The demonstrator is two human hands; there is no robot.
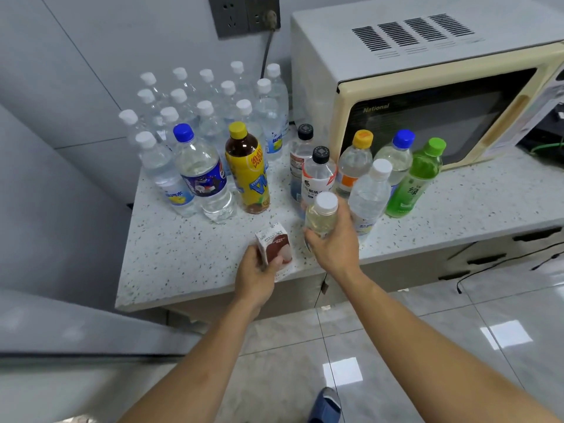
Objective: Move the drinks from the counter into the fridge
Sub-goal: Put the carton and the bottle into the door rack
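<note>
My left hand (pixel 254 277) grips a small brown-and-white drink carton (pixel 273 244) near the front edge of the speckled counter (pixel 183 257). My right hand (pixel 334 242) is wrapped around a short pale-yellow bottle with a white cap (pixel 323 213). Behind them stand a blue-capped clear bottle (pixel 203 175), a yellow-labelled tea bottle (pixel 248 170), two black-capped bottles (pixel 317 175), an orange-capped bottle (pixel 354 164), a white-capped clear bottle (pixel 369 196), another blue-capped bottle (pixel 396 157) and a green bottle (pixel 416 178). Several white-capped water bottles (pixel 195 111) cluster at the back left.
A cream microwave (pixel 427 87) fills the counter's right side, just behind the bottles. A wall socket with a plugged cord (pixel 244 15) is above. A grey fridge surface (pixel 61 300) lies to my left. Drawers (pixel 488 254) and tiled floor (pixel 396 346) are below.
</note>
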